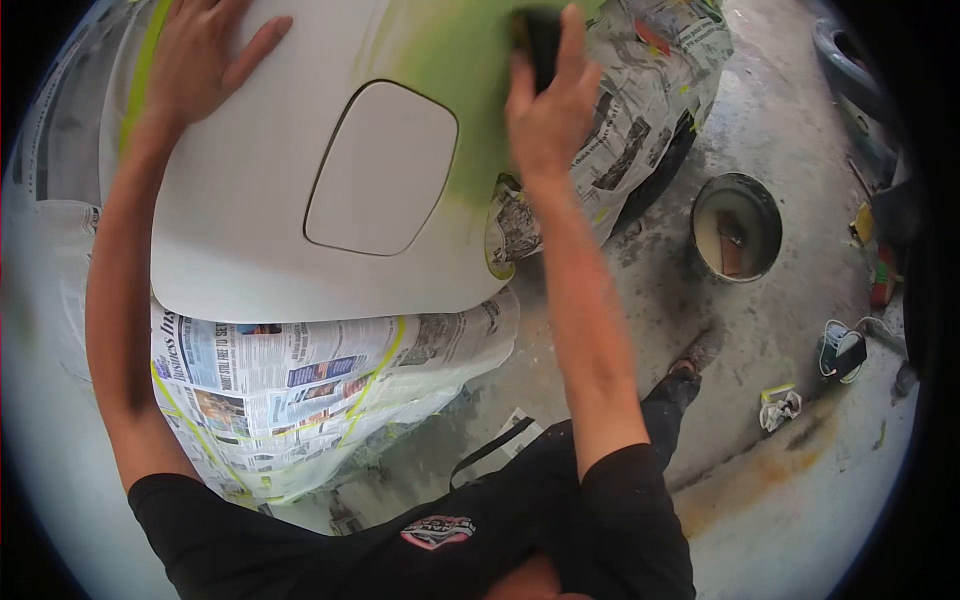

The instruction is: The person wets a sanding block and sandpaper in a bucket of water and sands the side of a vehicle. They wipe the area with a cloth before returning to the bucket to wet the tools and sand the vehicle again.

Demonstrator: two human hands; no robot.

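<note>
My left hand [205, 60] rests on the white car panel [250, 230] at the upper left, fingers stretched and partly cut off by the top edge. In my right hand [552, 120] is a dark sanding block [540, 42], held against the panel's edge where a green patch [430, 50] shows; hand and block are slightly blurred. Between my hands is the closed fuel flap [382, 168]. Newspaper [640, 110] taped over the wheel area lies just right of my right hand.
More taped newspaper [290, 390] covers the car below the panel. On the concrete floor stands a bucket [737, 228] of cloudy liquid with a brownish piece inside. Crumpled paper [780, 408], a dark device with a white cable [845, 355] and a tyre [850, 60] are at the right.
</note>
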